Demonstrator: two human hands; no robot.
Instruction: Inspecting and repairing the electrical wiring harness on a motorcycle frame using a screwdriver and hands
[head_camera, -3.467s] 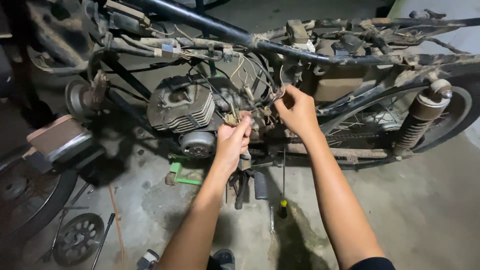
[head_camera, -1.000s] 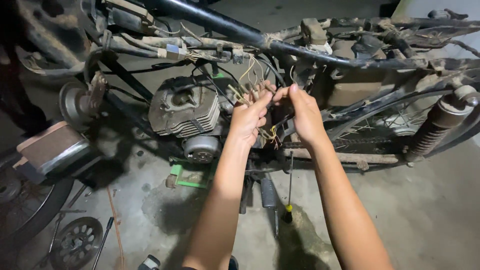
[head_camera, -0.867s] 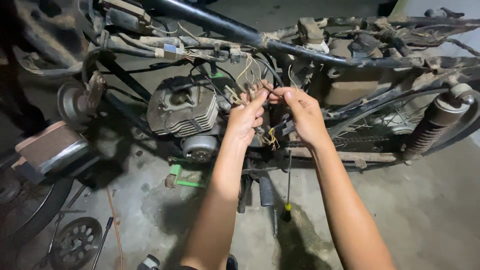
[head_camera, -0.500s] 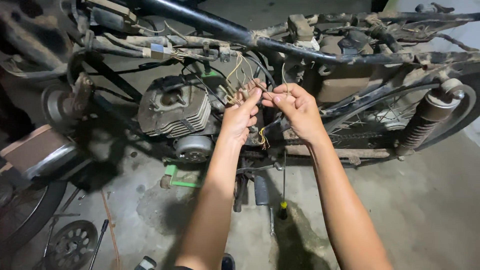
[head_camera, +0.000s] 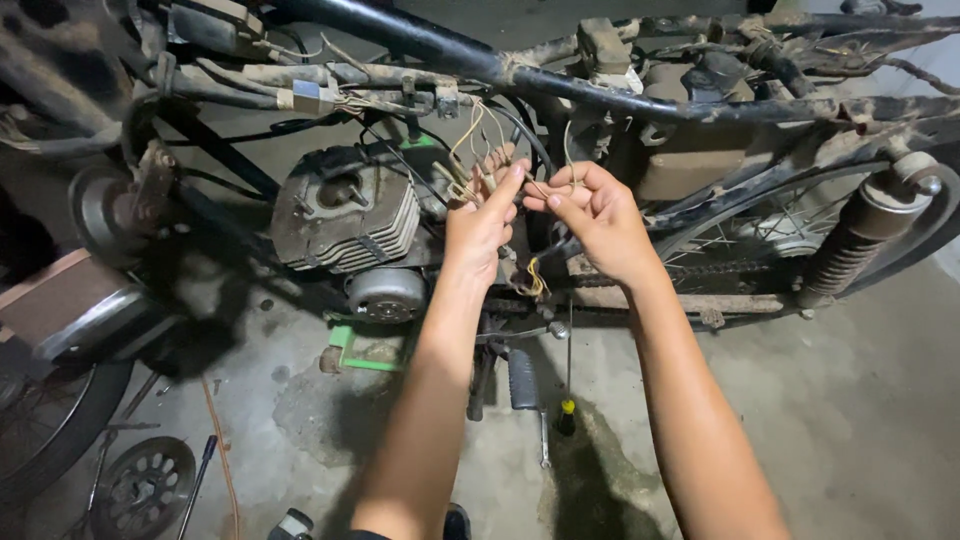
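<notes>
Wires (head_camera: 470, 150) pinched between raised left hand (head_camera: 480, 215), right hand (head_camera: 590, 215)

Two bare forearms, no gloves or jewellery

The left hand (head_camera: 480, 225) and right hand (head_camera: 600, 215) are uncovered, wrists free of watch or band; only a dark sleeve edge (head_camera: 375, 535) shows at the frame's bottom.

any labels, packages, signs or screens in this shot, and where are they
No packages, signs or screens show.
Pale tape band: the nearest thing to a label, wrapped around the grimy wire bundle under the black frame tube, upper left; short, whitish-grey, whether printed cannot be told.
Both hands are at the thin yellowish wires beside the grey finned engine cylinder, left hand, right hand.
</notes>
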